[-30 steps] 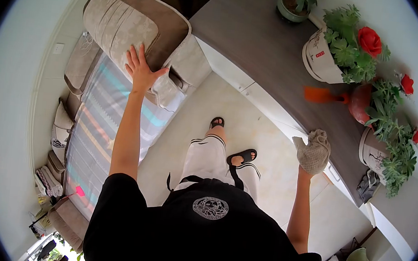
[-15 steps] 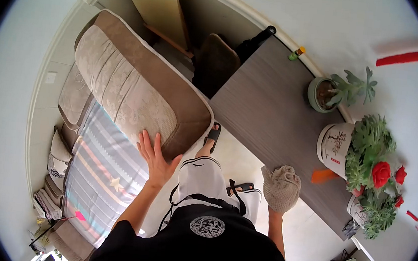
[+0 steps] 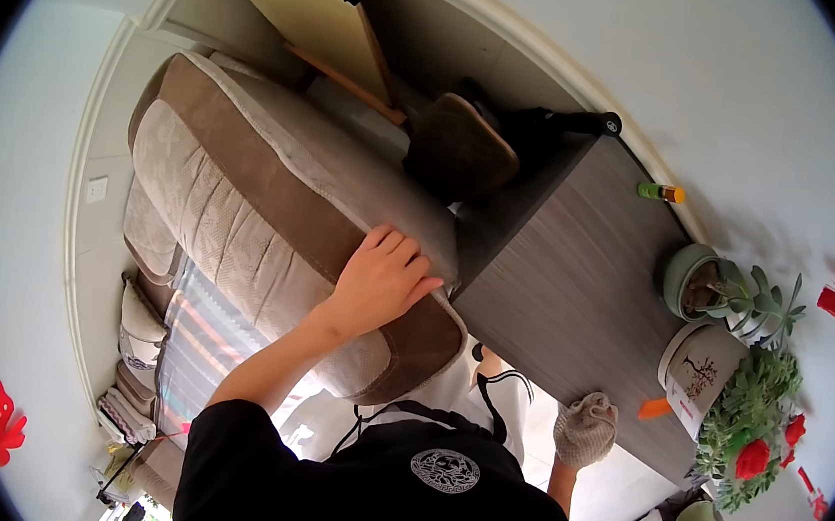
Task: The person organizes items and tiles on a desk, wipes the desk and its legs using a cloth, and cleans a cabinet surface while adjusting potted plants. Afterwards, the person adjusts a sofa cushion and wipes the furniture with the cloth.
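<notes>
My left hand (image 3: 383, 282) rests on the top edge of the sofa's padded arm (image 3: 260, 230), its fingers bent over the brown band and pressed together. Whether it pinches the fabric cannot be made out. Around my right hand (image 3: 583, 439) is a beige knitted cloth (image 3: 587, 428), which covers the fingers. That hand is beside the front edge of the grey-brown cabinet top (image 3: 577, 276), near an orange object (image 3: 655, 409) lying on it.
Potted plants (image 3: 704, 368) with red flowers line the cabinet's wall side, near a small green bottle (image 3: 659, 192). Behind the sofa arm stand a dark chair (image 3: 461, 151) and a board with clips (image 3: 311, 9). A striped cover (image 3: 204, 340) lies on the sofa.
The view has shifted toward the sofa arm and the space behind it. My left hand has moved from the arm's front corner to its top edge, fingers now bent. My right hand keeps the cloth.
</notes>
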A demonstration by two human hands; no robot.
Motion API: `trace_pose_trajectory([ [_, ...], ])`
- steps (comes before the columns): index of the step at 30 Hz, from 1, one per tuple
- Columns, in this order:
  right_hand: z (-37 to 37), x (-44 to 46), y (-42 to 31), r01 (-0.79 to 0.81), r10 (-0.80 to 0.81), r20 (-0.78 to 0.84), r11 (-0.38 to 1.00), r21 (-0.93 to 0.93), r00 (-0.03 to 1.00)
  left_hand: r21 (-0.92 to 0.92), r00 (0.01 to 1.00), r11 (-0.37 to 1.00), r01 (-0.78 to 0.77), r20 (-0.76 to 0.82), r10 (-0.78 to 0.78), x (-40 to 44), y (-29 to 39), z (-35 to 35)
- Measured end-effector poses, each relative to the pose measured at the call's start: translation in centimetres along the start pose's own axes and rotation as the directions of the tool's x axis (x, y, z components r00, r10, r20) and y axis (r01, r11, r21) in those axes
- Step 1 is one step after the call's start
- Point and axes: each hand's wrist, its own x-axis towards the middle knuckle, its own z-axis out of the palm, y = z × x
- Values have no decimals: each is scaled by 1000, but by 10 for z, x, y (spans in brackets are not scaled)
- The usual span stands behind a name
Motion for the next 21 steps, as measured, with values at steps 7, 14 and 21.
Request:
trace_pose_trajectory([
  [7, 9, -8, 8, -201, 197, 51, 977, 79, 979, -125, 976, 968, -218, -18, 218, 32, -21, 10],
  [14, 11, -14, 12, -157, 164, -44, 980, 124, 986, -158, 956, 943, -294, -65, 287, 40, -29, 2],
  [21, 21, -20, 25, -273, 272, 39, 930, 247, 962, -125, 953, 945, -303, -7, 304, 48, -34, -5],
])
